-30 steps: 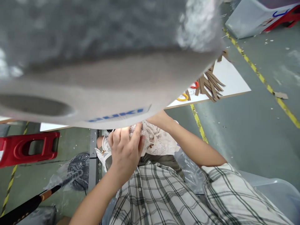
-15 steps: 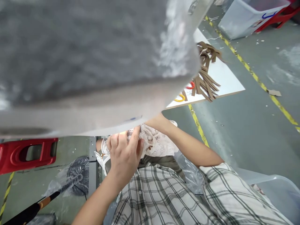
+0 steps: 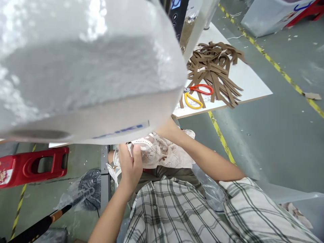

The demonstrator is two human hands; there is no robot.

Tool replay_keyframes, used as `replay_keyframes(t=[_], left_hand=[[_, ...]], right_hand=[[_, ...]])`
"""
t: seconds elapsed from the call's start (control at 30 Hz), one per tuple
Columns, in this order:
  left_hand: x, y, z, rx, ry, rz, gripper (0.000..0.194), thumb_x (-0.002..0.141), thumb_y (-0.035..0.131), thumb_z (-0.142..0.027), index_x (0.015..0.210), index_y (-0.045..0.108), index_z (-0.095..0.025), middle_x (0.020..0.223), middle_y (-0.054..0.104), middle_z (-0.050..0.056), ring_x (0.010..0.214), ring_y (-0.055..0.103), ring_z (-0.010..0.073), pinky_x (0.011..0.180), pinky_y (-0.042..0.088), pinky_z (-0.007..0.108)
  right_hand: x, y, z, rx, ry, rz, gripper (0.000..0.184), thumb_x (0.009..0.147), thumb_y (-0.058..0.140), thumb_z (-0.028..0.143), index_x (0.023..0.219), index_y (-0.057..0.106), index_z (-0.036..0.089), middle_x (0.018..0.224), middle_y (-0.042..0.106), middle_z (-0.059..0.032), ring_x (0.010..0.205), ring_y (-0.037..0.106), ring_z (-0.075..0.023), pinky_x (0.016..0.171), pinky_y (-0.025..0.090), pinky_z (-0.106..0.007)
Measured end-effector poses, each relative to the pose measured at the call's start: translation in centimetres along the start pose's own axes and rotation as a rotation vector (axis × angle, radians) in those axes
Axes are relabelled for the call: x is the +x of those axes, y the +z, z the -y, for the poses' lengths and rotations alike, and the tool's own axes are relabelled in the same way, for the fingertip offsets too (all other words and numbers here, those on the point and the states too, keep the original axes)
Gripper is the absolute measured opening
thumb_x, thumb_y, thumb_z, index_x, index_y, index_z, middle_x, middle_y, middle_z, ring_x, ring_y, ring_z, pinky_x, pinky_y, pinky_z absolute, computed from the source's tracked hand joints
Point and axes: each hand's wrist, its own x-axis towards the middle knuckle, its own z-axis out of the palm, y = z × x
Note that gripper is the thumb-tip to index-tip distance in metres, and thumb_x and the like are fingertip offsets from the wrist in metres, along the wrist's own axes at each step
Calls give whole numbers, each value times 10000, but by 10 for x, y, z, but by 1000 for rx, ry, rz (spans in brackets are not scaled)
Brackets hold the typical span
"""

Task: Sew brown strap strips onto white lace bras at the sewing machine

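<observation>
A white lace garment [image 3: 174, 153] with small brown bows lies bunched over my lap, below the sewing machine head [image 3: 83, 101]. At its left side, my left hand [image 3: 130, 167] grips the lace, with the thumb and fingers bent over it. My right hand [image 3: 165, 130] reaches in from the right at the garment's upper edge. The machine head covers its fingers, so I cannot see how they are set. The needle area is hidden too.
On the white tabletop [image 3: 250, 86] lie brown strips [image 3: 215, 69] and thread snips [image 3: 196, 96] with red and yellow handles. A red stool [image 3: 54, 162] and a plastic-wrapped bundle [image 3: 88, 189] are at left. A plastic bin [image 3: 265, 20] stands at upper right; a translucent tub [image 3: 311, 206] is lower right.
The view has shifted, so the machine head covers less and more of the strips and snips shows. My left hand has drawn in its spread fingers and sits slightly lower against the lace.
</observation>
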Motion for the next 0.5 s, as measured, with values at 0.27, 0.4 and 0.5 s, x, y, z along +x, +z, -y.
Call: replay_keyframes(t=[0.27,0.4,0.5], left_hand=[[16,-6,4,-163,-217,79,287,959,476,-403,770,550,-199,723,558,5,702,530,163,688,442,274],[16,-9,-1,-174,-258,37,318,932,520,-381,670,505,-201,627,499,-22,618,474,138,607,394,248],[17,-10,-3,-174,-242,29,331,931,528,-370,649,499,-200,604,477,-31,595,448,128,589,372,244]], right_hand=[[-39,3,-1,410,211,-177,207,921,601,375,1044,555,215,1160,587,-66,782,558,-121,725,484,-283],[-66,6,5,489,275,-124,224,894,665,386,989,535,230,901,560,1,788,565,-126,726,475,-272],[-75,6,13,439,275,-85,225,880,688,376,933,528,226,887,555,8,783,552,-120,730,468,-270]])
